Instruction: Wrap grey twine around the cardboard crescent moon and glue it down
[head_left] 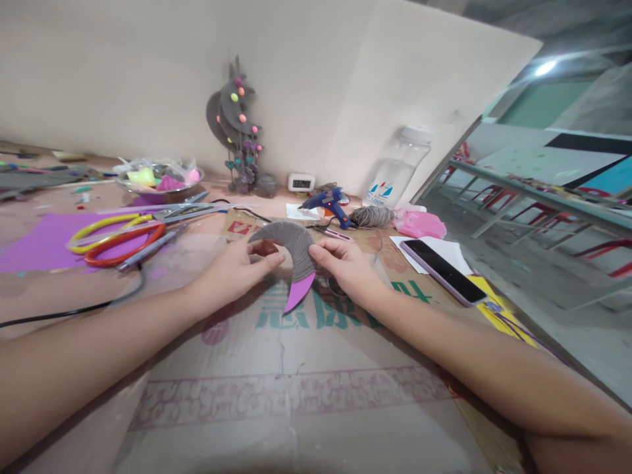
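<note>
A crescent shape (pixel 296 249) is held up over the cardboard, mostly wrapped in grey yarn, with a bare purple tip pointing down. My left hand (pixel 241 266) pinches its left end between thumb and fingers. On the crescent's right edge, just above the purple tip, my right hand (pixel 345 266) has its thumb and fingers closed. Behind the hands lie a blue glue gun (pixel 332 204) and a ball of grey yarn (pixel 372 217). Any yarn strand between the hands is too fine to make out.
Scissors (pixel 118 237) and purple sheets (pixel 39 243) lie left; a bowl (pixel 158 187) stands behind them. A decorated crescent ornament (pixel 237 125), timer (pixel 301 182) and bottle (pixel 395 171) are at the back. A phone (pixel 442 271) rests right. Printed cardboard (pixel 296 408) covers the front.
</note>
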Demonstrator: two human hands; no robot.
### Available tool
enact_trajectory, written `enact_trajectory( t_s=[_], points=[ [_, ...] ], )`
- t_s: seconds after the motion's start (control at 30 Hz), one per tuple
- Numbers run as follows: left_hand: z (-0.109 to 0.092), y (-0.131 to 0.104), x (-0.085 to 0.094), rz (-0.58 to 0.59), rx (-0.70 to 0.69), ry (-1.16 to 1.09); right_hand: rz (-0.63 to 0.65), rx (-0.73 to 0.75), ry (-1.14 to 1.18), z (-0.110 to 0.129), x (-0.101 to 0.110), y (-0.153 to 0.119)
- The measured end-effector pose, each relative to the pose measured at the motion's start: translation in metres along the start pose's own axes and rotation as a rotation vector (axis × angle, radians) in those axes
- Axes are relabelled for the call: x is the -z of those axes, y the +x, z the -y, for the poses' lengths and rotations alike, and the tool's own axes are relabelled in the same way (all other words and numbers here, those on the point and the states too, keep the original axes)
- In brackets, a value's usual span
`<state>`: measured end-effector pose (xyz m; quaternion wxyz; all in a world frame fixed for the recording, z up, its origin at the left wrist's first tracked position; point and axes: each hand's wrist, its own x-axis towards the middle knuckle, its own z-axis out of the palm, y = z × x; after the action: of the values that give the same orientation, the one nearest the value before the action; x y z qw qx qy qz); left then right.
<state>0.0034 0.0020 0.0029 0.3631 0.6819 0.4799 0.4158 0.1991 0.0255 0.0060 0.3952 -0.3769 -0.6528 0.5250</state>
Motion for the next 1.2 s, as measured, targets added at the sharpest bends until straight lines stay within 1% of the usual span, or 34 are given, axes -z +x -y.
enact_trajectory(
  t_s=[0.03, 0.1, 0.2, 0.3, 0.43, 0.5, 0.57, 0.63, 0.67, 0.7, 0.77, 0.87, 0.93, 1.0, 1.03, 1.1, 1.2],
  points=[
    [-0.001, -0.001, 0.0, 0.04, 0.016, 0.001, -0.001, 0.013, -0.027, 0.0, 0.0, -0.001],
    [-0.003, -0.002, 0.001, 0.074, 0.044, -0.001, 0.005, 0.039, -0.106, 0.0, -0.001, -0.002],
    [-0.005, -0.002, 0.003, 0.067, 0.071, 0.009, 0.032, 0.096, -0.271, 0.001, -0.002, -0.004],
    [-0.006, -0.001, 0.005, 0.039, 0.066, 0.002, 0.055, 0.17, -0.418, 0.004, -0.002, -0.005],
    [-0.005, 0.0, 0.005, 0.012, 0.087, -0.06, 0.028, 0.235, -0.543, 0.007, -0.004, -0.005],
    [-0.005, 0.0, 0.004, 0.006, 0.079, -0.069, -0.035, 0.27, -0.585, 0.009, -0.004, -0.006],
    [-0.004, 0.0, 0.003, -0.007, 0.052, -0.064, -0.16, 0.348, -0.623, 0.01, -0.002, -0.007],
    [-0.005, -0.001, 0.002, -0.003, 0.026, -0.043, -0.288, 0.491, -0.699, 0.011, 0.002, -0.007],
    [-0.005, -0.002, 0.002, 0.013, 0.011, -0.021, -0.313, 0.571, -0.76, 0.011, 0.005, -0.007],
    [-0.005, -0.003, 0.002, 0.035, -0.004, 0.009, -0.305, 0.644, -0.831, 0.011, 0.007, -0.008],
    [-0.006, -0.006, 0.001, 0.077, -0.027, 0.052, -0.222, 0.74, -0.988, 0.01, 0.009, -0.008],
    [-0.007, -0.008, -0.001, 0.095, -0.038, 0.017, -0.07, 0.796, -1.162, 0.008, 0.006, -0.01],
    [-0.007, -0.008, -0.001, 0.107, -0.026, -0.027, 0.009, 0.841, -1.209, 0.009, 0.002, -0.012],
    [-0.005, -0.005, -0.001, 0.091, 0.005, -0.041, 0.039, 0.863, -1.201, 0.011, 0.0, -0.014],
    [-0.004, -0.003, -0.001, 0.07, 0.027, -0.045, 0.027, 0.855, -1.182, 0.013, 0.0, -0.015],
    [-0.001, 0.001, 0.001, 0.028, 0.071, -0.062, -0.043, 0.803, -1.125, 0.016, 0.004, -0.014],
    [0.001, 0.004, 0.003, 0.021, 0.124, -0.125, -0.175, 0.691, -1.057, 0.017, 0.018, -0.006]
  ],
)
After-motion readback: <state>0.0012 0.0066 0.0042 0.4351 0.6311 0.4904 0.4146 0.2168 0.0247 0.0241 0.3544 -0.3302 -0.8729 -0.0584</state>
